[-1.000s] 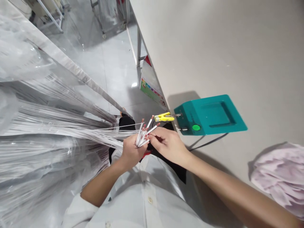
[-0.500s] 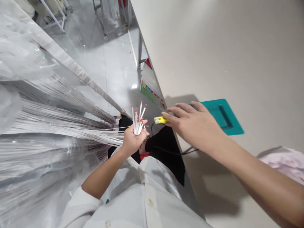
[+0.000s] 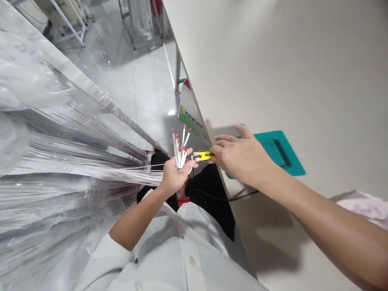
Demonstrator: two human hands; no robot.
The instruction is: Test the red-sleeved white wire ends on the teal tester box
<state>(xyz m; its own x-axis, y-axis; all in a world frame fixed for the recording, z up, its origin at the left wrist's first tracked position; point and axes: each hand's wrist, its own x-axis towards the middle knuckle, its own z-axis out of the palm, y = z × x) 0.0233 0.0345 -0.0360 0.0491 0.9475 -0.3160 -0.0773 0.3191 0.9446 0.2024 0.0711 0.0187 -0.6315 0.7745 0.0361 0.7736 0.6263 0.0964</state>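
Observation:
White wires (image 3: 178,157) with coppery-red ends stand up in a bunch out of my left hand (image 3: 175,178), whose fingers are closed around them. Their long lengths run off to the left. My right hand (image 3: 239,157) pinches a small yellow clip-like tool (image 3: 203,156) between thumb and fingers at the table edge. The tool's pale jaws point left and reach a wire end beside my left thumb; whether they touch it I cannot tell. Part of a teal tray (image 3: 295,163) on the table is hidden behind my right hand.
A light table (image 3: 287,72) fills the right side, with a black cable (image 3: 242,195) over its edge and pinkish cloth (image 3: 363,206) on it. Many plastic-wrapped white wires (image 3: 60,157) hang along a rail (image 3: 100,93) at left. A printed box (image 3: 192,117) stands under the table edge.
My right hand has brought the yellow tool left, up to the wire ends. My left hand has shifted slightly right and up with the wires in it.

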